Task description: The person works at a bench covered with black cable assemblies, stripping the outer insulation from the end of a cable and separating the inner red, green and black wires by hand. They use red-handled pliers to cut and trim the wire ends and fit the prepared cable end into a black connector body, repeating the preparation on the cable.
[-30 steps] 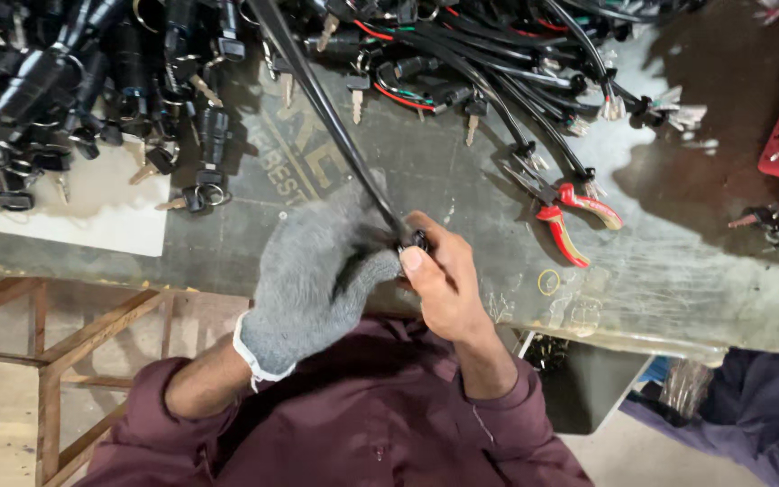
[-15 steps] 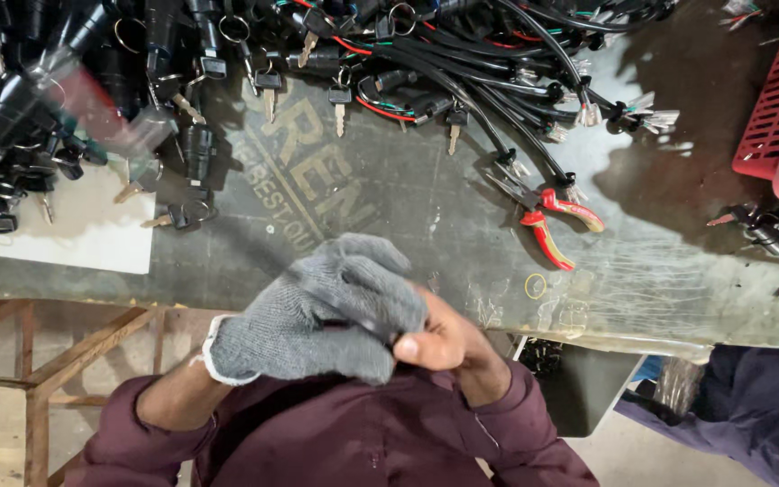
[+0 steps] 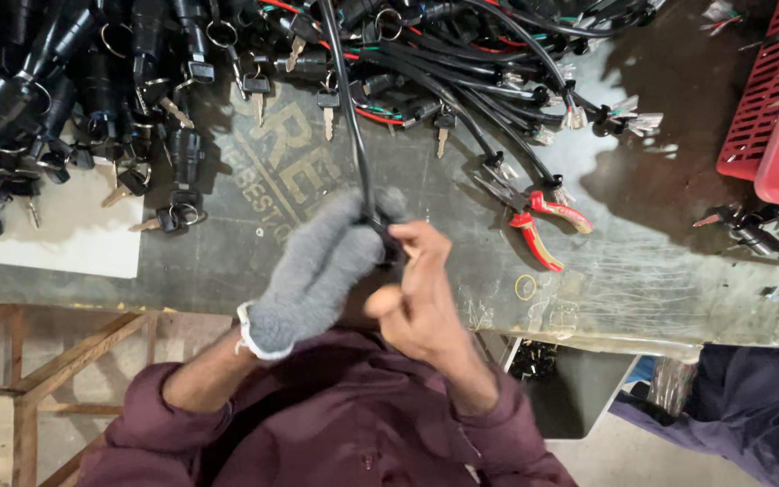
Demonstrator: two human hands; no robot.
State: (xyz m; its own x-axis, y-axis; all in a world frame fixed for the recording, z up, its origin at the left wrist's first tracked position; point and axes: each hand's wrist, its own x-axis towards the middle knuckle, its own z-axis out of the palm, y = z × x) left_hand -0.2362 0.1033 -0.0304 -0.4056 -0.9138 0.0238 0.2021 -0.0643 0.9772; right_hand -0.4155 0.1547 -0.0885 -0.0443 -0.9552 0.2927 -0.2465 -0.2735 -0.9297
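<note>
My left hand (image 3: 322,266) wears a grey knit glove and grips the near end of a black cable (image 3: 346,99). That cable runs up and away from me into the heap of cables at the far side of the dark bench (image 3: 254,225). My bare right hand (image 3: 421,289) pinches the same cable end right beside the gloved fingers, just over the bench's near edge. What sits at the cable's tip is hidden between the two hands.
Red-handled pliers (image 3: 543,225) lie on the bench to the right. Black key switches with keys (image 3: 92,108) are piled at the left, above a white sheet (image 3: 65,234). A red crate (image 3: 773,108) stands far right. A small ring (image 3: 526,287) lies near the edge.
Both hands dipped toward my body half a second ago and have now come back up over the bench edge, with the black cable again drawn straight between the heap and my hands.
</note>
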